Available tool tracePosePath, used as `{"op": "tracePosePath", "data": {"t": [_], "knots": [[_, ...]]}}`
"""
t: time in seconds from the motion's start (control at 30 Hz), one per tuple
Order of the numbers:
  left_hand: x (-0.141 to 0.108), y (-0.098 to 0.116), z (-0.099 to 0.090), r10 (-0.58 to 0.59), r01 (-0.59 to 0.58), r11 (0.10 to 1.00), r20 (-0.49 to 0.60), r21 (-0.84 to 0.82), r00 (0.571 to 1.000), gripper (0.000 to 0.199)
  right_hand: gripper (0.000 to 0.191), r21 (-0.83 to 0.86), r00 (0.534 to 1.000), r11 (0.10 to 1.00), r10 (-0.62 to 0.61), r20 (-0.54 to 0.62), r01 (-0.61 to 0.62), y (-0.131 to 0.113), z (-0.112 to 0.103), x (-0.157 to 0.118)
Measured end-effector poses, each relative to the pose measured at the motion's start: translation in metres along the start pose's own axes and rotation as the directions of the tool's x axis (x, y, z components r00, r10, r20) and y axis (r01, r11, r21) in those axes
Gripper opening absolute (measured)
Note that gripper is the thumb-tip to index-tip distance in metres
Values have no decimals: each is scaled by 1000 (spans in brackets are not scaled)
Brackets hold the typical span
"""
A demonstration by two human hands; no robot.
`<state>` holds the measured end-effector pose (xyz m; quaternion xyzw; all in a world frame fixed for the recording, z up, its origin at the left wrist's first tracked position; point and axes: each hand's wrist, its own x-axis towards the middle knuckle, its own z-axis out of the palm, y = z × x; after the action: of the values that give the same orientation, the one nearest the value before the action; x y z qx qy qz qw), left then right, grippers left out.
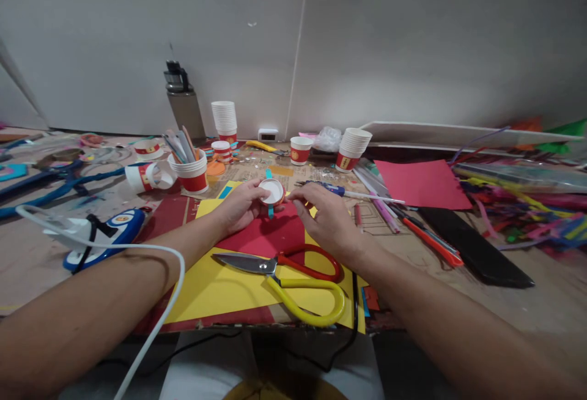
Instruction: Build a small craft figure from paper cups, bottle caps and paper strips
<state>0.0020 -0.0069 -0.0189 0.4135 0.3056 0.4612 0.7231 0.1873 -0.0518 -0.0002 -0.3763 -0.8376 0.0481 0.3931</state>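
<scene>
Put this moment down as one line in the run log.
left hand: holds small cup with blue tabs | right hand: at blue tool, hold unclear | scissors: on yellow sheet

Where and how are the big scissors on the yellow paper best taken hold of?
Probably by the yellow handle and the red handle together, coming from the right: the scissors lie flat with the blade pointing left, and both loops spread toward the right forearm's side.

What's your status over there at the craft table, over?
Left hand holding small white cup, blue tabs sticking out. Right hand at blue tool, grip hidden. Big scissors lying between forearms.
</scene>
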Motion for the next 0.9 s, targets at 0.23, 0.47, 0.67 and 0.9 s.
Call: {"op": "tracePosePath", "data": {"t": [0.23,0.47,0.67,0.9], "knots": [[2,2,-3,23,-24,995,5,95,1000,33,20,12,999,1000,-8,45,7,3,2,-1],[3,6,-8,66,-63,956,-2,287,998,41,19,-5,999,1000,5,42,-5,5,2,-1],[-1,6,-5,124,-51,817,-89,575,988,29,18,-29,997,999,32,69,-30,6,5,-3],[9,0,-20,286,-58,653,-175,755,942,31,17,-33,998,999,34,52,-32,4,4,-2]]}}
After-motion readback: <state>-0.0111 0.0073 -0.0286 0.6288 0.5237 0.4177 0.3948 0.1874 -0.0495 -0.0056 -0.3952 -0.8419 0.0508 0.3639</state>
